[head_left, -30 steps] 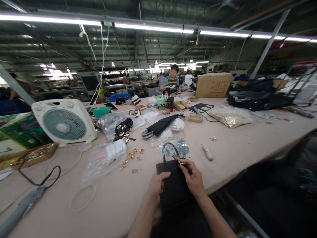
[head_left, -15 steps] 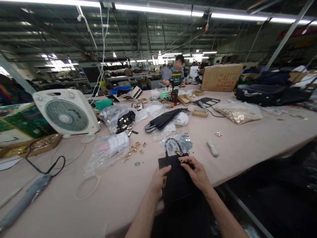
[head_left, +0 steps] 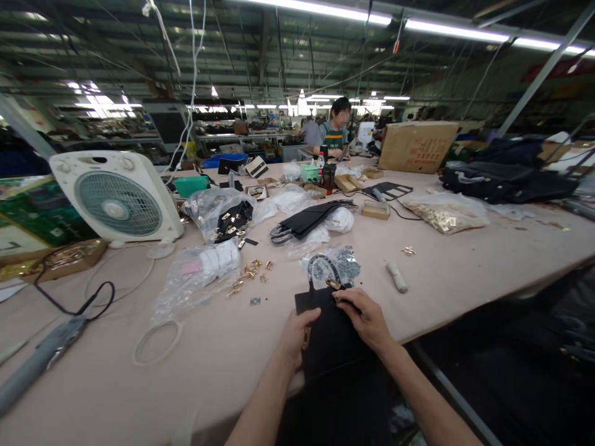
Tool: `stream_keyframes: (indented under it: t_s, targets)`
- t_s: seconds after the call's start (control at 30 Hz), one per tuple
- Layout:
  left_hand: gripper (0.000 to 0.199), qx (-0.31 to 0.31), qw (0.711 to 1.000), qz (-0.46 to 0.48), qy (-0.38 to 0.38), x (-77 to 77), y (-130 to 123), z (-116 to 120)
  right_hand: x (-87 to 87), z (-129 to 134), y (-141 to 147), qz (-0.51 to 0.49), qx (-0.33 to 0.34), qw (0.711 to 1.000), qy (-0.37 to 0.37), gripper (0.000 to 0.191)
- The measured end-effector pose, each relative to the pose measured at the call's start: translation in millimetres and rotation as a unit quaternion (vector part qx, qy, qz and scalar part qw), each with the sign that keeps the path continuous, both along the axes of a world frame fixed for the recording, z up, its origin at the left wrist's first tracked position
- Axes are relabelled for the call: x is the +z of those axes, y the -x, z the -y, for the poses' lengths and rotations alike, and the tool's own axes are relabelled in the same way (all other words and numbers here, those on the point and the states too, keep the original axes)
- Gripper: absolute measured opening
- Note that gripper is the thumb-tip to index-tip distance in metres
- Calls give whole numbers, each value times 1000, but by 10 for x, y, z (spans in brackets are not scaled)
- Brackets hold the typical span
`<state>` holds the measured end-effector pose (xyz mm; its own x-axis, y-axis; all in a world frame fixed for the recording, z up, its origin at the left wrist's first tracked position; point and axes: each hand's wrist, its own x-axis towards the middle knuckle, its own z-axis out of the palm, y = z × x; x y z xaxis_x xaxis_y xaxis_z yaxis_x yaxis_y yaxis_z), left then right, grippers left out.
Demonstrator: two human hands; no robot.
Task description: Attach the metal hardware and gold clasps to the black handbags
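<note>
Left hand (head_left: 297, 337): closed on the left edge of the black panel (head_left: 325, 347), thumb on top, as half a second ago.
Right hand (head_left: 365, 313): fingertips pinching a small gold fitting (head_left: 335, 298), less of it exposed than one second ago.
Black panel: held at the table (head_left: 223, 359)'s near edge, looped handle (head_left: 311, 282) at its top.
Loose gold fittings (head_left: 251, 271): left of the panel, undisturbed.

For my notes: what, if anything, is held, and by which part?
The left hand holds the bag by its left edge; the right hand pinches a gold piece, part unclear.
</note>
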<state>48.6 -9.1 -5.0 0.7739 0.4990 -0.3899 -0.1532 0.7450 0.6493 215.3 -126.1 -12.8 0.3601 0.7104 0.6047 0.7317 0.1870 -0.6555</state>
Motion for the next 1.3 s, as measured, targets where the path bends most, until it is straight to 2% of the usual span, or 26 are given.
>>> stream_keyframes:
  t_s: [0.27, 0.63, 0.73, 1.0, 1.3]
  targets:
    - [53, -6, 1000, -3, 12, 12, -14, -20, 21, -54, -68, 12, 19, 998, 51, 19]
    - [51, 0, 1000, -12, -5, -16, -17, -33, 87, -73, -93, 27, 37, 998, 46, 19]
    - [51, 6, 1000, -17, -11, -9, -19, -38, 124, -84, -104, 19, 39, 997, 66, 18]
    - [47, 14, 1000, -7, -21, -1, -29, -39, 326, -118, -102, 86, 74, 985, 128, 22]
    - [53, 6, 999, -35, -34, -8, -58, -36, 326, -81, -180, 107, 71, 974, 186, 22]
